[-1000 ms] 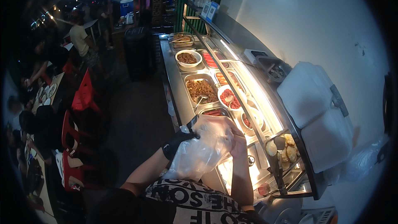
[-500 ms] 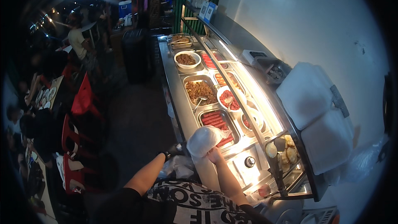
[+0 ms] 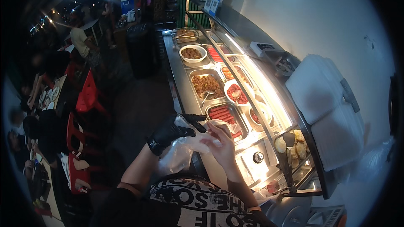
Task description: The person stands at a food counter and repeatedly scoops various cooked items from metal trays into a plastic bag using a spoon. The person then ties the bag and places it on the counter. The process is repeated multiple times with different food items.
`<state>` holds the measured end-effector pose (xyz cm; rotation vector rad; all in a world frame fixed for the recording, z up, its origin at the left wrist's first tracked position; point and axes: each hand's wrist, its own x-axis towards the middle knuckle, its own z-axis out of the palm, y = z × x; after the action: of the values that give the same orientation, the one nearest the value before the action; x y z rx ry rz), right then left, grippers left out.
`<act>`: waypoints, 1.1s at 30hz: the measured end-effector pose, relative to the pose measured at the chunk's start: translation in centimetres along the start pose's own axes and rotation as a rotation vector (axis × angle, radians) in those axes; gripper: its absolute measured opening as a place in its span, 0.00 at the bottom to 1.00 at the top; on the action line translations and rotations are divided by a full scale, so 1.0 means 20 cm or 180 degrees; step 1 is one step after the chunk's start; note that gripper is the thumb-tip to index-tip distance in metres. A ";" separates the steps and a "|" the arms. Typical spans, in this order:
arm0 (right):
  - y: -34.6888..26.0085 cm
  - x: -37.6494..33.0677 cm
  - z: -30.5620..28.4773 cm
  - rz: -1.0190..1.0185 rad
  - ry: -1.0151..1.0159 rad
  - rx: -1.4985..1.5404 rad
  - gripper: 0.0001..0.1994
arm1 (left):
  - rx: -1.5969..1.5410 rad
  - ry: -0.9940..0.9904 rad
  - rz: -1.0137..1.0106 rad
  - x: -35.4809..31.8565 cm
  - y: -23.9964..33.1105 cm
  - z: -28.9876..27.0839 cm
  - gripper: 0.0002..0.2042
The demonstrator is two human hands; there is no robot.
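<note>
My left hand (image 3: 174, 132), in a black glove with a dark band at the wrist, is closed on thin, see-through plastic. A clear plastic bag (image 3: 174, 159) hangs below that hand, in front of my shirt. My bare right hand (image 3: 221, 143) pinches the whitish plastic from the other side, fingers bent around it. What the bag holds, if anything, is covered by my fingers and its folds. Just beyond both hands lies a steel tray of red sausages (image 3: 223, 115), and part of the plastic overlaps its near edge.
Food trays run along the lit counter: a steel pan of brown chopped food with a spoon (image 3: 206, 88), white bowls (image 3: 192, 53), and fried rounds with tongs (image 3: 296, 149). A metal-framed glass guard (image 3: 252, 101) slants above. Stacked foam boxes (image 3: 320, 92) stand right; red chairs (image 3: 87, 94) left.
My gloved left hand has risen from beside the counter to the plastic. The rounded white bundle now looks flattened and stretched between both hands. My right hand has moved slightly up, its fingers spreading more.
</note>
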<state>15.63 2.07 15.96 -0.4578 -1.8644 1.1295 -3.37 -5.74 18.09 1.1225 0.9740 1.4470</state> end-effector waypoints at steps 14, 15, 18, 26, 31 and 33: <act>0.05 -0.12 -0.07 0.0574 -0.0037 0.0400 0.06 | -0.0092 0.0715 -0.0056 0.02 -0.16 0.18 0.05; 0.04 -0.12 -0.08 0.0635 -0.0047 0.0560 0.05 | -0.0018 0.0805 -0.0173 0.01 -0.17 0.18 0.06; 0.02 -0.09 -0.12 0.0565 -0.0084 0.0821 0.05 | 0.0226 0.0881 -0.0143 -0.02 -0.21 0.19 0.10; 0.10 -0.12 -0.19 0.0882 -0.0709 0.3105 0.10 | -0.0391 0.0884 -0.0770 -0.01 -0.44 0.11 0.11; 0.35 -0.05 -0.31 0.1257 0.0807 0.4397 0.10 | -0.1852 0.0295 -0.0692 0.07 -0.55 0.04 0.11; 0.39 -0.03 -0.34 0.1100 0.0460 0.3050 0.13 | -0.1623 0.0200 -0.0588 0.12 -0.60 0.02 0.12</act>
<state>20.63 9.27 10.50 -0.2822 -0.9526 1.9834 -0.34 -1.53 7.03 0.6022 0.6734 1.4730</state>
